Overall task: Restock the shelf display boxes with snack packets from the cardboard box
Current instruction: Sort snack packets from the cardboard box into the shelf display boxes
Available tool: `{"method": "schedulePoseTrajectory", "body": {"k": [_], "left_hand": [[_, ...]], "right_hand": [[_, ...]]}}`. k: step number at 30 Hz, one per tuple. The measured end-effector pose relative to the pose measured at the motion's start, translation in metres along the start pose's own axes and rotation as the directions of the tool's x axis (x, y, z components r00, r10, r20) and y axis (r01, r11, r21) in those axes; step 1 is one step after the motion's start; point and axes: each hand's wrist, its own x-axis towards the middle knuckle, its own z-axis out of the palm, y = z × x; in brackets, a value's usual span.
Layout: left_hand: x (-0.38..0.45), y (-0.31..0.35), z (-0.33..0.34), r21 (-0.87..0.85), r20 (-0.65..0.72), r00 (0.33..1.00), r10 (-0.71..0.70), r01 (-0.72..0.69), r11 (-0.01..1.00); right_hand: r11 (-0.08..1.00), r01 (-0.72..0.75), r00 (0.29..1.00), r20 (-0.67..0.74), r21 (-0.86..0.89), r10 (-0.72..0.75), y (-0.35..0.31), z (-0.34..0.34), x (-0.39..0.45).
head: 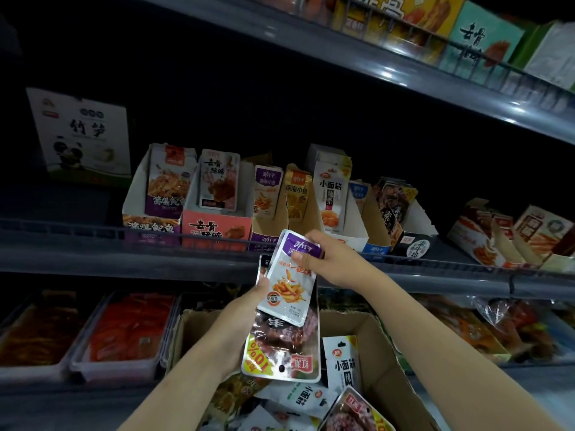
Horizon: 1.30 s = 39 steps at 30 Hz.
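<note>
1. Our right fingers (306, 259) are pinching the purple top of a purple-and-white fish snack packet (287, 284); the right hand (329, 262) is curling round that upper edge, thumb on the front.
2. Our left hand (245, 309) is gripping a small stack from the left side: the purple packet is lying on top, and a larger dark meat packet with a yellow "100%" band (280, 346) is hanging upside down beneath it.
3. We are holding both just in front of the shelf rail (93, 234), directly below the matching purple display box (264, 237), which is looking only partly filled.
4. Along the shelf, the neighbouring display boxes (214, 225) are each showing some packets, several with room behind.
5. Below our arms, the cardboard box (367, 334) is carrying many loose packets, among them white gluten-strip packets (342, 362).
6. We are judging the restocking well short of done: this packet is not yet in its box, and plenty is waiting in the carton.
</note>
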Motion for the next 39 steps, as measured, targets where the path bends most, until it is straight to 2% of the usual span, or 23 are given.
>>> {"method": "schedulePoseTrajectory", "body": {"k": [4,7,11,13,15,19,25,27,29,31,33,37,39], "left_hand": [[0.001,0.005,0.000,0.020,-0.035,0.999,0.011,-0.010,1.000],[-0.003,0.002,-0.005,0.081,-0.007,0.989,0.147,-0.146,0.986],[-0.004,0.005,0.001,0.234,-0.086,0.988,0.125,-0.102,0.967],[-0.002,-0.001,-0.004,0.258,-0.077,0.979,0.187,-0.162,0.952],[0.003,-0.001,-0.004,0.250,-0.113,0.972,0.208,-0.175,0.952],[0.009,0.004,-0.008,0.214,-0.148,0.961,0.233,-0.199,0.956],[0.015,0.011,-0.009,0.160,-0.202,0.941,0.270,-0.241,0.957],[0.016,0.015,-0.011,0.160,-0.249,0.926,0.282,-0.248,0.955],[0.019,0.019,-0.017,0.141,-0.296,0.910,0.290,-0.258,0.956],[0.019,0.023,-0.021,0.126,-0.320,0.899,0.300,-0.273,0.954],[0.021,0.026,-0.026,0.133,-0.341,0.887,0.311,-0.282,0.950],[0.024,0.032,-0.032,0.079,-0.390,0.871,0.299,-0.292,0.953],[0.025,0.035,-0.033,0.059,-0.401,0.871,0.285,-0.286,0.956]], "right_hand": [[1.000,-0.007,1.000,-0.026,0.020,0.008,-0.003,0.003,0.004],[0.999,-0.019,0.997,-0.072,0.031,0.021,-0.003,0.007,0.007],[0.997,-0.036,0.991,-0.126,0.065,0.044,-0.004,0.007,0.009],[0.999,-0.023,0.991,-0.131,0.039,0.028,-0.007,0.006,0.011],[0.998,-0.042,0.994,-0.097,0.052,0.047,-0.011,0.003,0.014],[0.959,-0.098,0.994,0.069,0.266,0.082,-0.020,-0.011,0.025],[0.949,-0.125,0.990,0.094,0.288,0.102,-0.023,-0.018,0.057],[0.950,-0.121,0.993,0.042,0.287,0.114,-0.023,-0.024,0.067],[0.965,-0.090,0.989,-0.091,0.246,0.115,-0.020,-0.032,0.079],[0.984,-0.063,0.963,-0.248,0.164,0.103,-0.017,-0.038,0.095],[0.997,-0.058,0.938,-0.338,0.054,0.073,-0.017,-0.042,0.110],[0.999,-0.046,0.938,-0.342,0.013,0.048,-0.027,-0.046,0.132],[0.991,-0.076,0.948,-0.316,-0.113,0.037,-0.032,-0.048,0.144]]}}
